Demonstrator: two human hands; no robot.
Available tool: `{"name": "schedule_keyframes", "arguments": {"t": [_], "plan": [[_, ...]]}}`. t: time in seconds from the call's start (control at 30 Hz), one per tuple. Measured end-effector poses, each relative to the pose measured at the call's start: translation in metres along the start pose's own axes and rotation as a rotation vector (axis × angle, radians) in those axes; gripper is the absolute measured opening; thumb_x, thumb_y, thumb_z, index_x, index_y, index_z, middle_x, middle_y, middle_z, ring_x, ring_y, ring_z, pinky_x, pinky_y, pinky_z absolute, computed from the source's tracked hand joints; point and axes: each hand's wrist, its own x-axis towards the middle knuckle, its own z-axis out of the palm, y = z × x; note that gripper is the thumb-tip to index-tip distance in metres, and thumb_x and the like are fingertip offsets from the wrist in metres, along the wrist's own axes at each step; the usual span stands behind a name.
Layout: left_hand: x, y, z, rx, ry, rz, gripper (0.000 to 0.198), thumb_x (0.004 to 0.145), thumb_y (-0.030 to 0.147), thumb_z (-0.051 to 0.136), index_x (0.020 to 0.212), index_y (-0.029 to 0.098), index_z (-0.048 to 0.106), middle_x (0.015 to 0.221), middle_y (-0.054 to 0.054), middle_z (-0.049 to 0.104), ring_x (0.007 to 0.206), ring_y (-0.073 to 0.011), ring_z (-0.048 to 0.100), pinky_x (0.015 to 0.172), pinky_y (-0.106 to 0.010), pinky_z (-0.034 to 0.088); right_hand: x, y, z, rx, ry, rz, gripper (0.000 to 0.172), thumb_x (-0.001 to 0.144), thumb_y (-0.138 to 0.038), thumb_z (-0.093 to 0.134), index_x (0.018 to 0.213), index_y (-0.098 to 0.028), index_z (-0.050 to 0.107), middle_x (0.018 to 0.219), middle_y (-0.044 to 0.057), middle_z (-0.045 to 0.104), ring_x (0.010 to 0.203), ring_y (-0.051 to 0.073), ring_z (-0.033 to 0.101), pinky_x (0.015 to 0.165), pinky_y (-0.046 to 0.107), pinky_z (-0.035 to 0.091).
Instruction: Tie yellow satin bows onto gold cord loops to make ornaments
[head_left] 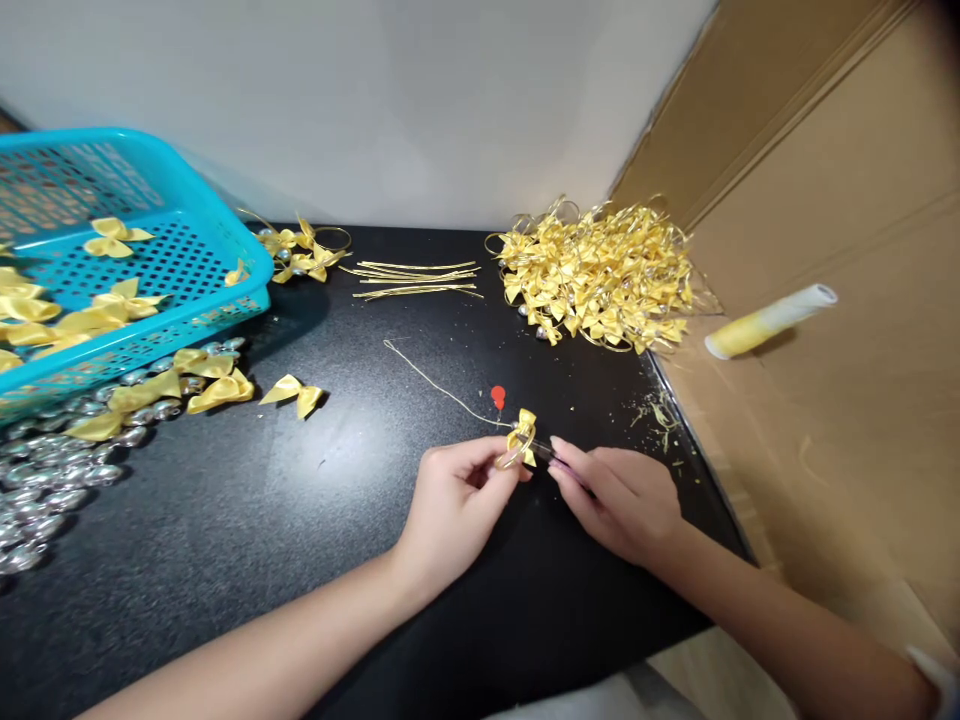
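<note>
Near the front middle of the black table, my left hand (465,500) pinches a small yellow bow (526,432) that has a gold loop on it. My right hand (619,495) is closed on a thin tool (559,457) with a purplish handle; its tip meets the bow from the right. A thin pale thread (439,387) runs from the bow to the upper left, ending in a small loop on the table. Just behind the bow stands a red pushpin (498,397). Fingers partly hide the bow's lower edge.
A turquoise basket (244,235) with yellow bows is at the left, silver beads (56,480) before it. Gold ties (416,279) lie at the back. A heap of finished-looking bows (600,275) is back right, beside cardboard (840,200) and a yellow-white roll (772,320).
</note>
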Motion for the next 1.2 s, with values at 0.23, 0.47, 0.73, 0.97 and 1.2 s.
{"name": "schedule_keyframes", "arguments": {"t": [0.23,0.47,0.73,0.97,1.2], "plan": [[0.002,0.002,0.001,-0.044,0.008,-0.018,0.025,0.086,0.033,0.059,0.075,0.015,0.072,0.067,-0.003,0.069,0.055,-0.0114,0.052,0.054,-0.023,0.042,-0.002,-0.001,0.0,0.029,0.041,0.024,0.033,0.087,-0.015,0.063,0.121,-0.017,0.062,0.059,-0.003,0.066,0.047,0.01,0.058,0.051,0.024,0.045],[0.003,0.006,0.0,-0.099,0.031,-0.029,0.027,0.086,0.033,0.057,0.072,0.015,0.072,0.062,-0.002,0.067,0.049,-0.0092,0.048,0.049,-0.02,0.04,-0.006,-0.004,-0.002,0.033,0.061,0.104,0.025,0.088,-0.019,0.064,0.112,-0.016,0.063,0.057,-0.003,0.064,0.047,0.01,0.057,0.052,0.022,0.047],[0.005,0.008,0.001,-0.142,0.025,-0.075,0.027,0.085,0.034,0.058,0.069,0.016,0.072,0.064,-0.001,0.068,0.048,-0.0078,0.046,0.047,-0.02,0.039,-0.001,-0.007,-0.004,0.037,0.052,0.132,0.022,0.089,-0.019,0.064,0.111,-0.016,0.063,0.058,-0.004,0.064,0.048,0.009,0.058,0.052,0.022,0.046],[0.008,0.011,-0.003,-0.114,0.029,-0.208,0.03,0.081,0.034,0.056,0.064,0.016,0.072,0.048,0.002,0.055,0.043,-0.0075,0.042,0.044,-0.02,0.033,0.005,-0.009,-0.009,0.057,0.036,0.169,0.017,0.091,-0.02,0.06,0.107,-0.015,0.065,0.057,-0.004,0.062,0.046,0.007,0.055,0.05,0.019,0.043],[0.01,0.014,-0.001,-0.129,0.074,-0.229,0.032,0.078,0.037,0.054,0.057,0.017,0.068,0.043,0.005,0.044,0.041,-0.0076,0.04,0.044,-0.02,0.031,0.009,-0.013,-0.016,0.081,-0.016,0.19,0.015,0.093,-0.02,0.058,0.105,-0.014,0.065,0.057,-0.004,0.059,0.047,0.007,0.054,0.05,0.019,0.042]]}}
